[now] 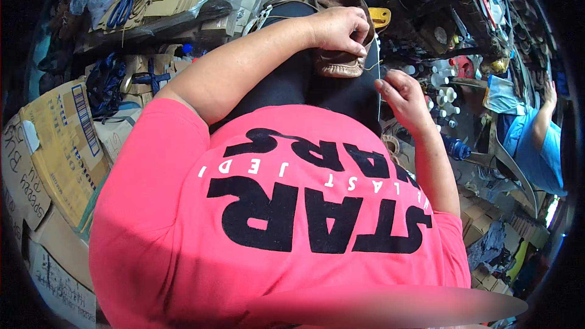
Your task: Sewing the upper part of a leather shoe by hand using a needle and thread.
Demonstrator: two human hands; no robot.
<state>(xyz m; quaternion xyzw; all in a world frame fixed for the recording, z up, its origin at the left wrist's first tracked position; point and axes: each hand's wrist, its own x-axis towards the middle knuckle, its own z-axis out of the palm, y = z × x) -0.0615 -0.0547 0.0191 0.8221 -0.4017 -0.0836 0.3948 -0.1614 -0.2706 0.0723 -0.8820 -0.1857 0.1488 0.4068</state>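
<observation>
A brown shoe (339, 66) with a stitched toe rests on my dark-trousered lap, its opening facing away from me. My left hand (342, 29) is closed on the upper edge of the shoe, with thumb and fingers pinched together. A thin tan thread (373, 66) comes out at the right side of the shoe's toe. Just right of that thread my right hand (404, 99) is raised, apart from the shoe, thumb and fingertips pressed together. What sits between those fingertips is too small to make out.
Blue-handled scissors (120, 11) lie on cardboard sheets at the upper left. Cardboard boxes (61, 146) stand along the left. Several small bottles (446, 94) are at the right, near a curved metal piece (509, 161). Farther right sits another person in blue (539, 146).
</observation>
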